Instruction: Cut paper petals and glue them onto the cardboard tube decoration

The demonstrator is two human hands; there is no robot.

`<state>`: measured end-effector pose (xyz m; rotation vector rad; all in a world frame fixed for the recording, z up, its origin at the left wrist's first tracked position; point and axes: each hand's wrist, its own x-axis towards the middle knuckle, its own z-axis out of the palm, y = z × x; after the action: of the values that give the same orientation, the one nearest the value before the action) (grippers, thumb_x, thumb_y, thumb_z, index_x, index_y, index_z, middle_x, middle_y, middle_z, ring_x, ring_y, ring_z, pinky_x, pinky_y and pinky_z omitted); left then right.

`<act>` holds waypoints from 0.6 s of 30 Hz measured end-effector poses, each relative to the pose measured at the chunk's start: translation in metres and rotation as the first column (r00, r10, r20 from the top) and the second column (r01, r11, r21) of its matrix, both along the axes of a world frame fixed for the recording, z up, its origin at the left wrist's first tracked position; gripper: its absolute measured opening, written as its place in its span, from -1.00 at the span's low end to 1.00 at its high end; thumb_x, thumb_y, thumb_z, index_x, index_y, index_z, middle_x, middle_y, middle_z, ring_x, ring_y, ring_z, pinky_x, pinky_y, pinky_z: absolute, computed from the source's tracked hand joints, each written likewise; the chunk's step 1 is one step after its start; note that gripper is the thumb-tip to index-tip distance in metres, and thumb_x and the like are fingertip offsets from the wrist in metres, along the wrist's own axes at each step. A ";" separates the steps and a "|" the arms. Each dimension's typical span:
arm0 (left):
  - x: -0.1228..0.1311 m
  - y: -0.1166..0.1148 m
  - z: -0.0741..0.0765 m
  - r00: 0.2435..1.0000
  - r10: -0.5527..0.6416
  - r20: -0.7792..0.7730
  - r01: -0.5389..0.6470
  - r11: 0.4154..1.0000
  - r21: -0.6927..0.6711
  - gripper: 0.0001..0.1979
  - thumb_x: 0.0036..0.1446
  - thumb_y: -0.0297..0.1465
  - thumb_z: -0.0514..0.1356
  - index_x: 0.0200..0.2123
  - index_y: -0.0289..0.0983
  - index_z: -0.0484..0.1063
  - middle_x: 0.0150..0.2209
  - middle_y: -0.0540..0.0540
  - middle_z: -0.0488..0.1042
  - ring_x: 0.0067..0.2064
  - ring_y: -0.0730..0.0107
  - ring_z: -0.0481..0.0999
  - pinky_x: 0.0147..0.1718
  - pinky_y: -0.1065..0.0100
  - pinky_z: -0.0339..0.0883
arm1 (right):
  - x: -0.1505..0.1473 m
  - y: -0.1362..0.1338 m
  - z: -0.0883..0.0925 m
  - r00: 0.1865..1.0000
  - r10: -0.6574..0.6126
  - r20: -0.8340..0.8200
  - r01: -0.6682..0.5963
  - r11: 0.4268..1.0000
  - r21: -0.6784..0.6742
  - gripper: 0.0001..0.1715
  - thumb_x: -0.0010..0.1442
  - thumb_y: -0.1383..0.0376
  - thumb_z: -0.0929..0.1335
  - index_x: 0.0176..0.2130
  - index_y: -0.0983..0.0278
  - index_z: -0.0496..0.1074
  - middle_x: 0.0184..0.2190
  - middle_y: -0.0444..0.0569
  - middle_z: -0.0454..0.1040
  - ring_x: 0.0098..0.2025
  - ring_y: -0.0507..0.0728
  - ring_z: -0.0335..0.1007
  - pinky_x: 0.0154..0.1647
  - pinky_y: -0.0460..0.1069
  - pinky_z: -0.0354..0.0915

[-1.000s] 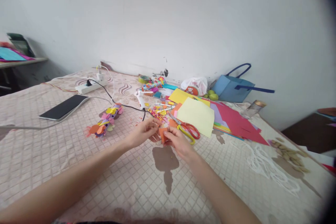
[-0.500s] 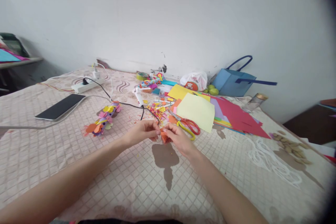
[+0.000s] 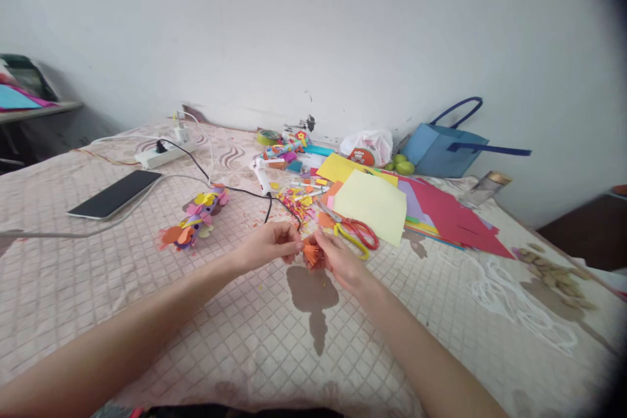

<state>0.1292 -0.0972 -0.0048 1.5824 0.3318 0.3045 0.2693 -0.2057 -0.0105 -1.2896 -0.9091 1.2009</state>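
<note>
Between my two hands, above the quilted cloth, is a small orange fringed paper piece (image 3: 310, 253). My left hand (image 3: 275, 243) pinches its left side between thumb and fingertips. On the other side, the curled fingers of my right hand (image 3: 339, 257) are closed around its right edge, partly hidden behind it. Just beyond my right hand lie scissors with red and yellow handles (image 3: 361, 232). Paper scraps (image 3: 301, 202) are scattered beyond the hands, beside a white hot glue gun (image 3: 261, 176). To the left rests a purple roll decorated with paper flowers (image 3: 200, 215).
Coloured paper sheets (image 3: 375, 202) are stacked at the right, near white cord (image 3: 519, 300) and a pile of peanut-like pods (image 3: 553, 274). A blue bag (image 3: 443, 149) stands by the wall. At left lie a dark phone-like slab (image 3: 115, 194) and a power strip (image 3: 161, 155) with cables.
The fingers of my right hand have shifted on the orange piece, and its fringe now shows more spread. The whole view has turned slightly, moving the table things a little.
</note>
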 end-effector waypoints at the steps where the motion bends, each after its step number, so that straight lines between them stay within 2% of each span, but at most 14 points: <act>1: 0.000 0.000 0.000 1.000 -0.002 0.006 0.002 1.000 -0.002 -0.76 0.00 -0.29 0.22 -0.44 -0.37 0.33 -0.56 0.03 0.35 -0.54 0.58 0.36 -0.52 0.48 0.25 | 0.000 0.000 0.000 1.000 0.013 0.014 -0.013 1.000 0.009 -0.57 0.08 -0.01 0.29 -0.44 0.33 0.35 -0.59 -0.14 0.33 -0.59 -0.02 0.25 -0.57 -0.10 0.22; 6: -0.001 -0.001 0.001 0.992 -0.085 0.093 0.094 0.990 -0.108 -0.78 -0.05 -0.39 0.28 -0.36 -0.38 0.35 -0.46 -0.01 0.41 -0.45 0.55 0.40 -0.42 0.45 0.28 | 0.002 0.000 0.000 0.999 0.012 0.045 -0.013 0.999 0.035 -0.74 0.04 0.14 0.36 -0.46 0.30 0.35 -0.60 -0.18 0.33 -0.59 -0.03 0.24 -0.56 -0.11 0.21; 10: -0.001 0.000 0.000 0.983 -0.125 0.131 0.143 0.980 -0.140 -0.79 -0.07 -0.45 0.28 -0.34 -0.37 0.35 -0.41 -0.04 0.44 -0.37 0.51 0.43 -0.35 0.44 0.28 | 0.002 0.001 -0.003 0.997 -0.072 -0.015 0.072 0.997 0.033 -0.65 0.03 0.04 0.35 -0.44 0.29 0.37 -0.56 -0.15 0.35 -0.58 -0.02 0.25 -0.58 -0.10 0.23; 14: -0.001 0.002 -0.001 0.985 -0.114 0.129 0.128 0.986 -0.103 -0.79 -0.07 -0.48 0.28 -0.32 -0.37 0.36 -0.38 -0.07 0.45 -0.35 0.48 0.44 -0.34 0.42 0.28 | 0.004 0.001 -0.003 0.995 -0.058 -0.083 0.060 0.998 0.028 -0.46 0.09 -0.10 0.23 -0.42 0.32 0.39 -0.56 -0.08 0.39 -0.57 0.01 0.29 -0.56 -0.07 0.25; 16: -0.001 0.002 0.000 0.988 -0.080 0.128 0.092 0.992 -0.084 -0.83 -0.04 -0.45 0.26 -0.34 -0.38 0.37 -0.43 -0.05 0.44 -0.40 0.52 0.42 -0.37 0.43 0.28 | 0.005 0.001 -0.001 0.996 -0.046 -0.074 0.048 0.999 0.025 -0.47 0.10 -0.09 0.23 -0.43 0.32 0.39 -0.55 -0.08 0.39 -0.56 0.01 0.29 -0.55 -0.08 0.24; 18: -0.001 0.003 0.001 0.992 -0.049 0.120 0.058 0.995 -0.077 -0.85 -0.02 -0.43 0.25 -0.37 -0.38 0.37 -0.47 -0.03 0.43 -0.44 0.54 0.40 -0.39 0.44 0.27 | 0.005 0.000 0.000 0.998 -0.045 -0.051 0.046 0.999 0.028 -0.55 0.08 -0.04 0.28 -0.45 0.31 0.36 -0.56 -0.12 0.37 -0.57 -0.01 0.28 -0.55 -0.08 0.24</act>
<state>0.1285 -0.0946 -0.0036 1.4849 0.2072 0.3374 0.2739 -0.2054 -0.0101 -1.2450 -0.8532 1.1758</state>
